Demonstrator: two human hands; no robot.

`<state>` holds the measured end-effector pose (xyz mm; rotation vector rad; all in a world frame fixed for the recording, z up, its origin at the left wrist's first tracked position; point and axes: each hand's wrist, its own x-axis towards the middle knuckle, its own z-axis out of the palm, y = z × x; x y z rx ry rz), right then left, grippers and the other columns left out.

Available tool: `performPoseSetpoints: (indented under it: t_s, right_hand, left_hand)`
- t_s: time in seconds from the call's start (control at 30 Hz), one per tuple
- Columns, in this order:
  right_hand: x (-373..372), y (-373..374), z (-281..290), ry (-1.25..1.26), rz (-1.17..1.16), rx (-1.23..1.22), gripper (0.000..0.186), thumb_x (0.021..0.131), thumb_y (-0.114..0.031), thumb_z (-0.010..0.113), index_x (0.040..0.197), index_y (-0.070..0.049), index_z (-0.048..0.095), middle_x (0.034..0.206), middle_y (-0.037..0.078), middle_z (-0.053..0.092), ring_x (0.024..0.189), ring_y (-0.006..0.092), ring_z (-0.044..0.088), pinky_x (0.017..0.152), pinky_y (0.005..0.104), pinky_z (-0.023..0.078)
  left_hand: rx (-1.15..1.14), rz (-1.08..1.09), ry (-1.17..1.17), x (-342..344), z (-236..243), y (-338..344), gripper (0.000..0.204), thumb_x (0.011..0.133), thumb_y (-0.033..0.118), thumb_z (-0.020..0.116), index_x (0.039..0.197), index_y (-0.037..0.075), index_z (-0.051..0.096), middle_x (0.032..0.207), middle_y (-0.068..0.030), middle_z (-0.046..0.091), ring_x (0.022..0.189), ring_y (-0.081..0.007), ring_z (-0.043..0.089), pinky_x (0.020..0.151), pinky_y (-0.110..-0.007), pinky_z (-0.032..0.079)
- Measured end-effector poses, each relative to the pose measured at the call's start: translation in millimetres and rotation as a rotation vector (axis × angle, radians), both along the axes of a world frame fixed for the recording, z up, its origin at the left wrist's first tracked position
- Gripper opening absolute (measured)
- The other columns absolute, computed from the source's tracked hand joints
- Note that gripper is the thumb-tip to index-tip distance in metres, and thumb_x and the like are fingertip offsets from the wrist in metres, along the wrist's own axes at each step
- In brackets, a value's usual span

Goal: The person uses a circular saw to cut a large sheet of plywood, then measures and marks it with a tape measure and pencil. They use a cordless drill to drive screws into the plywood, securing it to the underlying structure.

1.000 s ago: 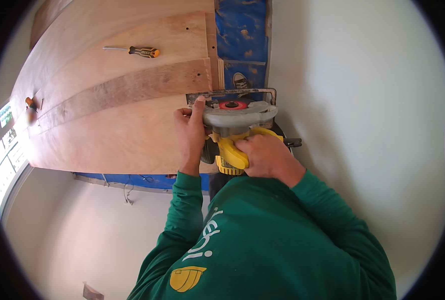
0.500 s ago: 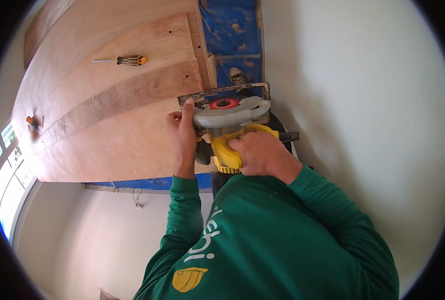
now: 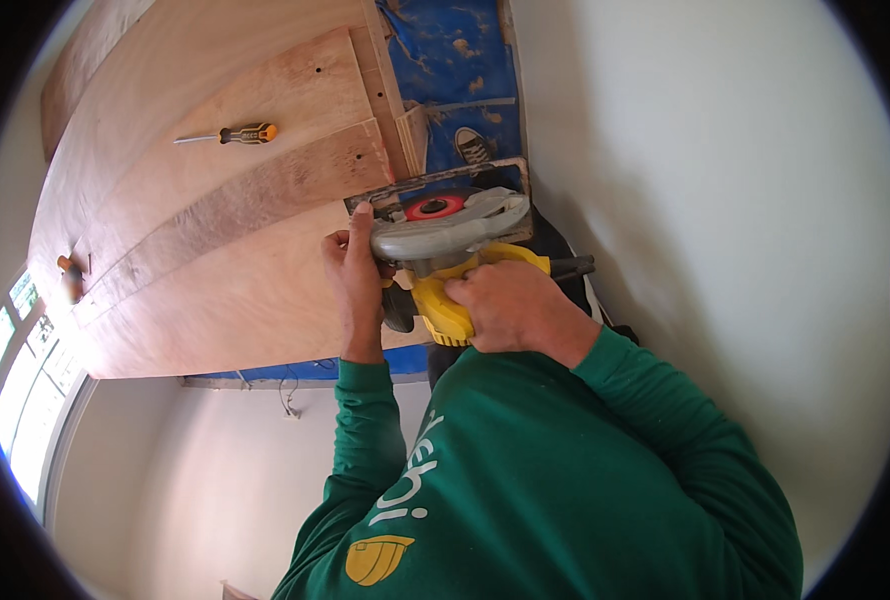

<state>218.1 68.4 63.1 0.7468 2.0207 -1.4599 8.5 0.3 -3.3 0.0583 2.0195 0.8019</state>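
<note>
Saw (image 3: 450, 236) and boards (image 3: 245, 290) slide left across our view; our right hand (image 3: 525, 305) clamps the handle (image 3: 513, 257), our left hand (image 3: 353, 280) the base's (image 3: 390, 198) edge.

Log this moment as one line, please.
left grip: on circular saw; right grip: on its yellow handle; screwdriver: on plywood

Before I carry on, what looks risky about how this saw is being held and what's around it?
Possible risks: the left hand grips the circular saw near its red hub, so fingers might get caught if the blade spun. The shoe sits just beyond the saw and could be struck if the right hand lost its hold. The loose screwdriver on the plywood might slide if jolted.
</note>
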Motion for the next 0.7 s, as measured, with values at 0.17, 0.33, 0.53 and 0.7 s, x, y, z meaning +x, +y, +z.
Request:
performPoseSetpoints:
  t_s: [0.17, 0.33, 0.53, 0.7]
  right_hand:
    - [-0.4, 1.1, 1.1, -0.001, 0.009, 0.002, 0.035, 0.084, -0.019, 0.077, 0.116, -0.006, 0.076, 0.103, 0.017, 0.081, 0.102, 0.0401, 0.08, 0.09, 0.0543, 0.064]
    - [0.3, -0.2, -0.2, 0.007, 0.013, 0.001, 0.036, 0.084, -0.02, 0.077, 0.117, -0.005, 0.076, 0.102, 0.018, 0.081, 0.101, 0.0401, 0.08, 0.09, 0.054, 0.064]
    - [0.2, 1.1, -0.1, 0.007, 0.006, -0.023, 0.038, 0.084, -0.019, 0.076, 0.12, -0.004, 0.075, 0.103, 0.017, 0.081, 0.101, 0.0398, 0.08, 0.089, 0.0534, 0.064]
    - [-1.2, 2.0, 1.3, -0.001, 0.008, -0.032, 0.039, 0.085, -0.019, 0.075, 0.122, -0.004, 0.074, 0.105, 0.017, 0.081, 0.102, 0.0392, 0.08, 0.089, 0.0534, 0.064]
  left_hand:
    - [-0.008, 0.026, 0.035, 3.6, 0.8, 1.7, 0.057, 0.104, 0.056, 0.078, 0.103, 0.002, 0.059, 0.072, -0.0041, 0.062, 0.051, -0.0095, 0.056, 0.044, -0.024, 0.042]
    - [0.001, 0.019, 0.017, 2.9, 1.1, 1.2, 0.057, 0.105, 0.055, 0.078, 0.103, 0.001, 0.06, 0.072, -0.0045, 0.063, 0.051, -0.0095, 0.056, 0.044, -0.024, 0.041]
    - [-0.003, 0.016, 0.013, 2.7, 1.2, 1.5, 0.056, 0.105, 0.054, 0.077, 0.104, 0.001, 0.06, 0.072, -0.0044, 0.063, 0.05, -0.0093, 0.056, 0.043, -0.024, 0.041]
    - [-0.024, 0.015, 0.009, 2.4, 4.0, 2.5, 0.058, 0.104, 0.056, 0.078, 0.105, 0.002, 0.059, 0.074, -0.0046, 0.064, 0.052, -0.0097, 0.057, 0.044, -0.024, 0.042]
